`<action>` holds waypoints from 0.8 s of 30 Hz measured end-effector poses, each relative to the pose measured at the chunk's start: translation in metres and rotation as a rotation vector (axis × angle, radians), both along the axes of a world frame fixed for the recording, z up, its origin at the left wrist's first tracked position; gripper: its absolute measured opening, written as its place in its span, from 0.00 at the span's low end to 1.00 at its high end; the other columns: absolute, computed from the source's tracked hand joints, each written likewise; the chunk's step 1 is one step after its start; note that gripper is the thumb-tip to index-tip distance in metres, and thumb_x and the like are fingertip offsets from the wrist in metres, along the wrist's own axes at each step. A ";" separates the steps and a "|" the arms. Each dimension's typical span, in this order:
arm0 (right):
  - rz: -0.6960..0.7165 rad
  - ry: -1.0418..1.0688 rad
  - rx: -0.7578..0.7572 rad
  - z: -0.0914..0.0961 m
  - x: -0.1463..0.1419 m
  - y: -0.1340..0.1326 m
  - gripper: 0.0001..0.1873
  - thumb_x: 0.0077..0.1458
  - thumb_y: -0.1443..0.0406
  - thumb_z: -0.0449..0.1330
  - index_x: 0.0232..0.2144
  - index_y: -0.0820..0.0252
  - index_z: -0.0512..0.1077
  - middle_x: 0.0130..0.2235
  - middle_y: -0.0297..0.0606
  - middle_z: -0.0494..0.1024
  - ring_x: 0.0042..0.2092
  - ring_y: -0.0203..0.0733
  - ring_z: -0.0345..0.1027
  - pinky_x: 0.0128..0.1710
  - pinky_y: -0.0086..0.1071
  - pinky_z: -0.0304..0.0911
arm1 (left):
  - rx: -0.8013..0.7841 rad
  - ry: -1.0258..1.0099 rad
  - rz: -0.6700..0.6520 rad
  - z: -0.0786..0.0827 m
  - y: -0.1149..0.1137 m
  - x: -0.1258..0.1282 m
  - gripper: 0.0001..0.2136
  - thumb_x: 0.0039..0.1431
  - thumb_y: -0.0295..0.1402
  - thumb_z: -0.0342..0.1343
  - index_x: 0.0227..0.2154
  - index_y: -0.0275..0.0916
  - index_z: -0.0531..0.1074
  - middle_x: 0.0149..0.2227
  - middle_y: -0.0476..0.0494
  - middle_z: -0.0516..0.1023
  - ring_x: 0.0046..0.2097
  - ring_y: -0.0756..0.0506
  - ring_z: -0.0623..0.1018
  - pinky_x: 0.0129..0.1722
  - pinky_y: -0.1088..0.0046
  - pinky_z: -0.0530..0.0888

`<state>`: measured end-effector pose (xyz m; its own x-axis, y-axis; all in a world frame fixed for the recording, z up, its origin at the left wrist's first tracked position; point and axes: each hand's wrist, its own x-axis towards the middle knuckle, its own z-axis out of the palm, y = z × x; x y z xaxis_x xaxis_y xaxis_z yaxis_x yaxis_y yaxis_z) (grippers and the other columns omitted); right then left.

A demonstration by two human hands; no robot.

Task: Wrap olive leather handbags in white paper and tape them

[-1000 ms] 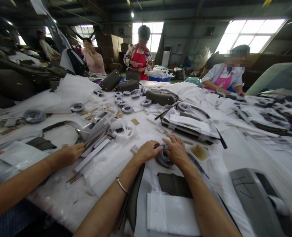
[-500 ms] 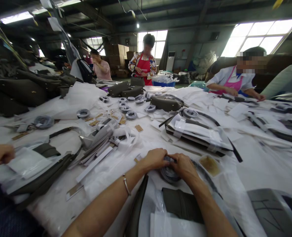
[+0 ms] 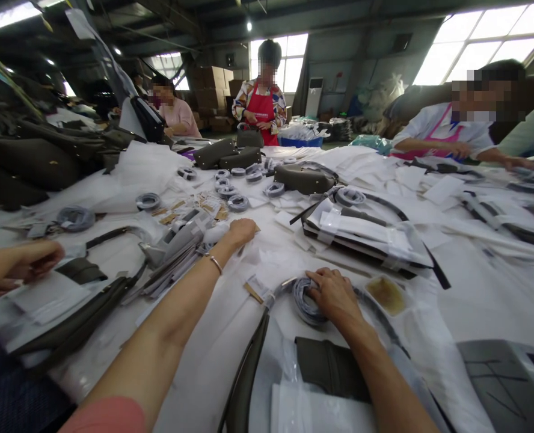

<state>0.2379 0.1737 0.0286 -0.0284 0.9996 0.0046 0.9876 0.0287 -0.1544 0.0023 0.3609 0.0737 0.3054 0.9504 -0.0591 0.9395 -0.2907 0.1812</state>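
My right hand (image 3: pixel 333 294) presses down on a coiled grey strap (image 3: pixel 303 304) lying on the white table cover, fingers curled over the coil. My left hand (image 3: pixel 241 231) is stretched far forward, fingers closed on white wrapping paper (image 3: pixel 267 263) near small tan cardboard tags (image 3: pixel 252 292). An olive bag (image 3: pixel 328 368) in clear plastic lies just below my right wrist, its dark strap (image 3: pixel 248 373) running toward me.
A co-worker's hand (image 3: pixel 30 262) is at the far left over a wrapped olive piece. Paper-wrapped bag parts (image 3: pixel 366 237), several grey strap coils (image 3: pixel 231 191) and olive bags (image 3: pixel 303 177) cover the table. Three people work at the far side.
My left hand left the strap coil and reached forward to the white paper. My right hand stayed on the coil. The co-worker's hand at left shifted slightly.
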 end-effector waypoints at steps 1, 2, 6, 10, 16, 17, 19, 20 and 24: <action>-0.011 0.000 -0.004 -0.001 0.000 0.000 0.21 0.58 0.63 0.59 0.55 0.50 0.74 0.50 0.44 0.77 0.51 0.54 0.65 0.47 0.42 0.56 | 0.008 -0.029 -0.016 0.003 -0.004 -0.003 0.10 0.62 0.35 0.57 0.42 0.37 0.77 0.46 0.38 0.79 0.50 0.40 0.77 0.52 0.61 0.72; -0.021 0.003 -0.009 -0.002 0.000 0.001 0.21 0.58 0.63 0.59 0.55 0.50 0.74 0.48 0.44 0.77 0.51 0.54 0.65 0.47 0.42 0.56 | 0.022 -0.064 -0.032 0.007 -0.009 -0.006 0.09 0.62 0.34 0.56 0.42 0.38 0.77 0.46 0.39 0.80 0.51 0.40 0.76 0.53 0.63 0.71; -0.038 0.020 -0.022 -0.002 0.000 0.002 0.17 0.58 0.62 0.58 0.50 0.50 0.76 0.45 0.43 0.77 0.51 0.53 0.66 0.47 0.41 0.55 | 0.101 -0.217 -0.085 0.023 -0.042 -0.026 0.13 0.63 0.34 0.53 0.48 0.42 0.76 0.52 0.44 0.78 0.54 0.43 0.75 0.56 0.70 0.68; -0.022 0.010 -0.008 -0.001 0.002 0.002 0.16 0.57 0.61 0.59 0.48 0.52 0.77 0.46 0.43 0.78 0.51 0.53 0.67 0.46 0.40 0.56 | 0.125 -0.322 -0.068 0.017 -0.100 -0.041 0.13 0.63 0.32 0.53 0.48 0.40 0.76 0.52 0.45 0.79 0.54 0.44 0.76 0.56 0.71 0.68; -0.017 -0.008 -0.025 -0.007 0.007 0.005 0.17 0.57 0.58 0.57 0.48 0.51 0.77 0.46 0.43 0.79 0.50 0.54 0.69 0.44 0.41 0.59 | 0.147 -0.410 -0.020 -0.023 -0.186 -0.067 0.09 0.63 0.30 0.54 0.43 0.42 0.77 0.47 0.48 0.80 0.50 0.47 0.77 0.54 0.74 0.71; -0.019 -0.006 -0.024 -0.008 0.008 0.005 0.18 0.58 0.57 0.57 0.48 0.51 0.77 0.47 0.43 0.79 0.50 0.54 0.70 0.44 0.41 0.59 | 0.187 -0.356 0.052 -0.027 -0.194 -0.078 0.08 0.64 0.29 0.53 0.42 0.43 0.76 0.47 0.47 0.80 0.49 0.48 0.77 0.53 0.74 0.70; -0.019 0.007 -0.023 -0.010 0.009 0.006 0.19 0.58 0.57 0.56 0.49 0.51 0.76 0.48 0.43 0.78 0.50 0.54 0.70 0.45 0.42 0.60 | 0.265 -0.181 0.253 -0.028 -0.200 -0.105 0.09 0.66 0.29 0.50 0.41 0.42 0.75 0.46 0.45 0.79 0.49 0.46 0.77 0.52 0.73 0.71; -0.020 0.015 -0.024 -0.010 0.009 0.006 0.19 0.58 0.56 0.56 0.49 0.51 0.76 0.48 0.44 0.78 0.50 0.54 0.70 0.46 0.42 0.60 | 0.285 -0.103 0.335 -0.026 -0.200 -0.120 0.09 0.66 0.30 0.49 0.41 0.41 0.75 0.46 0.42 0.79 0.49 0.44 0.77 0.51 0.70 0.71; -0.024 0.039 -0.044 -0.009 0.009 0.006 0.20 0.57 0.56 0.56 0.50 0.52 0.76 0.49 0.44 0.79 0.51 0.55 0.70 0.47 0.43 0.60 | 0.249 0.035 0.415 -0.017 -0.189 -0.160 0.04 0.59 0.32 0.59 0.37 0.39 0.75 0.43 0.37 0.79 0.51 0.37 0.75 0.50 0.62 0.71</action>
